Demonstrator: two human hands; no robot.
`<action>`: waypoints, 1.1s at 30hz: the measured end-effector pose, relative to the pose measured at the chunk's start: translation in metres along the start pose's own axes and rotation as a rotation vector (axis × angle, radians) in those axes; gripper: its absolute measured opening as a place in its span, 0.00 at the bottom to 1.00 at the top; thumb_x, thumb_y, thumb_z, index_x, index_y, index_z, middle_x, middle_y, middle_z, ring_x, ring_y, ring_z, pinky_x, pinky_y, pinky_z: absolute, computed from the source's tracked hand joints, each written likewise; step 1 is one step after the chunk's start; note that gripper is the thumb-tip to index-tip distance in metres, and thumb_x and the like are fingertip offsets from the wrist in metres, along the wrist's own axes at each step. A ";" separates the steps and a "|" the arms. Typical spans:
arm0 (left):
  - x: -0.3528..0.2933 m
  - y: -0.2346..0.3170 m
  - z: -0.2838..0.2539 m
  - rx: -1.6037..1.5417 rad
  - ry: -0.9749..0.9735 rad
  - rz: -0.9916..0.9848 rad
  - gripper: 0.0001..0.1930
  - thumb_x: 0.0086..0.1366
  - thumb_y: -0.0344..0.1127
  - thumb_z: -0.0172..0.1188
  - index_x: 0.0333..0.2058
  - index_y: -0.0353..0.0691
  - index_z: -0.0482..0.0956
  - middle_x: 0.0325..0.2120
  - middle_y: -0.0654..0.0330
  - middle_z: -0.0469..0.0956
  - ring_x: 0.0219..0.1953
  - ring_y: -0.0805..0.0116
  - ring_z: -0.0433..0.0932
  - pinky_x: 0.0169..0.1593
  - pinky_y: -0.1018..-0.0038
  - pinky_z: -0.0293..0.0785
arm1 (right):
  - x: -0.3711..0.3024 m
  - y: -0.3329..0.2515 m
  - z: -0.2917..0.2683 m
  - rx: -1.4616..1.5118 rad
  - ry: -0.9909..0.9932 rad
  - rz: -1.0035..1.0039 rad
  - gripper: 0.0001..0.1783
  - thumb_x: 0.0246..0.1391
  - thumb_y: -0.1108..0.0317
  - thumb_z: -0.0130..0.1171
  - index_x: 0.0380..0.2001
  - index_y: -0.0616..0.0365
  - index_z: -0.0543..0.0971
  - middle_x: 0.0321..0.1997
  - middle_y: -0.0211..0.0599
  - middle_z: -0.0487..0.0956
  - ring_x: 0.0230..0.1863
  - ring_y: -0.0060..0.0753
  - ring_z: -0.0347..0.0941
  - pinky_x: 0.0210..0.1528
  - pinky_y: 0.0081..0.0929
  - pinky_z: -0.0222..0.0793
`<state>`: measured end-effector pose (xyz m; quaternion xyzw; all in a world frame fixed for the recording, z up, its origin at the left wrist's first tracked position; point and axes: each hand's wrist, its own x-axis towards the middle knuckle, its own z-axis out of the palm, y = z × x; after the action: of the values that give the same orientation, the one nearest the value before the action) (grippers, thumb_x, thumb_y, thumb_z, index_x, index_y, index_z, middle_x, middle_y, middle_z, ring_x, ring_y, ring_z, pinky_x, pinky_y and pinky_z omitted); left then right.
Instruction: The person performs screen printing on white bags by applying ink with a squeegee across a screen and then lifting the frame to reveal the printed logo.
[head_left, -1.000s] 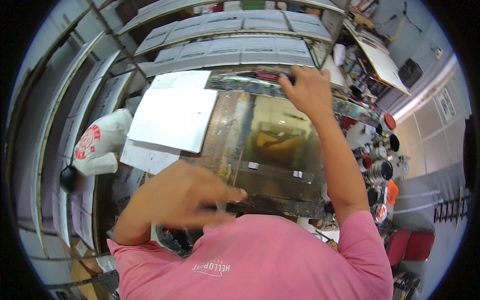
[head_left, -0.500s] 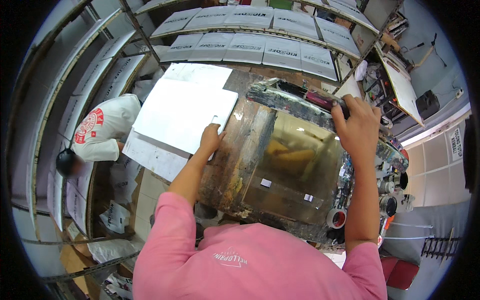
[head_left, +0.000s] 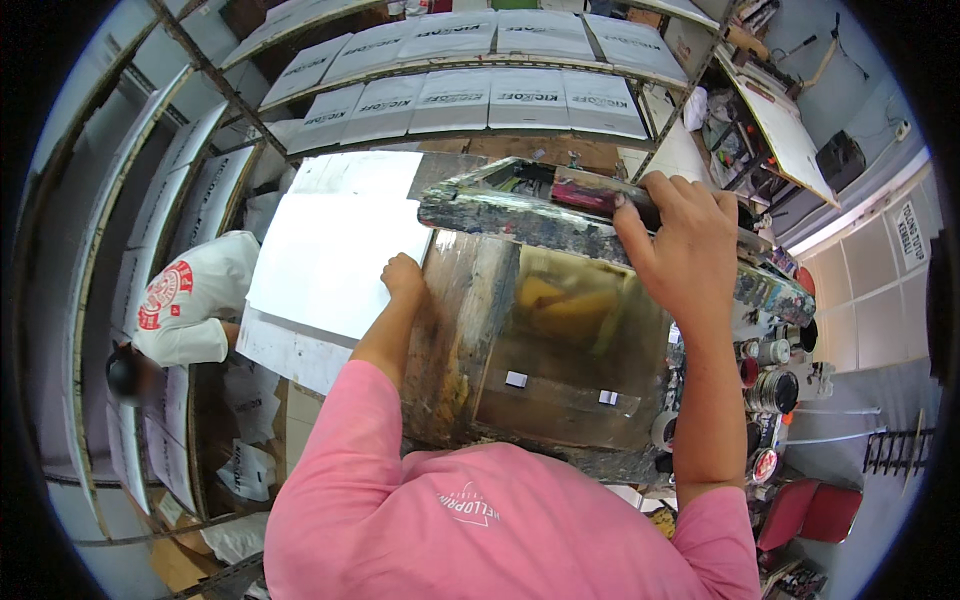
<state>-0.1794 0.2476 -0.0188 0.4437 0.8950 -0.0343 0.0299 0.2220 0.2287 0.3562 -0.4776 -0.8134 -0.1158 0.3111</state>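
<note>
My left hand [head_left: 404, 277] is closed at the right edge of a stack of white sheets [head_left: 330, 255], its fingers curled on the top sheet's edge. My right hand [head_left: 685, 225] grips the raised edge of an ink-stained screen printing frame [head_left: 520, 222], which stands tilted up at the far side of the worktable. Beside my right thumb, a squeegee [head_left: 583, 192] with dark red ink rests in the frame. Below the frame lies a glass printing plate [head_left: 570, 340]; two small white tabs [head_left: 516, 380] sit near its front. Yellowish shapes show through the glass.
Racks holding printed white bags [head_left: 450, 100] line the back and left. A co-worker in a white shirt [head_left: 195, 300] bends beside the left rack. Ink jars [head_left: 772, 390] crowd the table's right side. A red chair [head_left: 805, 512] stands at the lower right.
The raised frame has tilted further toward me and left, with my right hand still on it. My left hand has curled its fingers at the stack's edge. The view has shifted slightly.
</note>
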 end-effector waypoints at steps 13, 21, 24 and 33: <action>0.003 -0.021 -0.023 -0.113 -0.166 0.086 0.39 0.59 0.57 0.67 0.59 0.30 0.75 0.56 0.40 0.76 0.57 0.40 0.78 0.59 0.51 0.77 | -0.006 0.005 -0.002 -0.020 0.007 -0.019 0.20 0.58 0.50 0.60 0.38 0.58 0.84 0.33 0.40 0.83 0.38 0.43 0.78 0.46 0.43 0.62; 0.042 -0.045 0.009 -0.330 -0.136 0.155 0.34 0.59 0.56 0.64 0.49 0.25 0.83 0.48 0.32 0.82 0.51 0.42 0.84 0.57 0.55 0.79 | -0.007 0.005 0.000 -0.025 0.035 -0.035 0.20 0.58 0.50 0.60 0.35 0.58 0.83 0.32 0.40 0.83 0.37 0.44 0.79 0.46 0.43 0.63; 0.062 -0.075 0.007 -0.400 -0.238 0.151 0.33 0.60 0.55 0.63 0.43 0.22 0.84 0.42 0.30 0.83 0.47 0.41 0.85 0.53 0.55 0.80 | -0.007 0.005 0.000 -0.013 0.039 -0.048 0.20 0.59 0.50 0.60 0.35 0.58 0.84 0.31 0.40 0.83 0.37 0.44 0.79 0.46 0.43 0.63; 0.041 -0.070 -0.031 -0.714 -0.238 0.129 0.30 0.57 0.54 0.68 0.38 0.24 0.82 0.35 0.42 0.84 0.37 0.49 0.83 0.40 0.57 0.77 | -0.009 0.009 0.005 -0.018 0.046 -0.030 0.22 0.59 0.49 0.60 0.37 0.58 0.85 0.31 0.42 0.83 0.37 0.45 0.79 0.46 0.44 0.63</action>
<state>-0.2605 0.2406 0.0111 0.4538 0.8111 0.2302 0.2883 0.2308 0.2298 0.3458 -0.4653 -0.8120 -0.1389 0.3238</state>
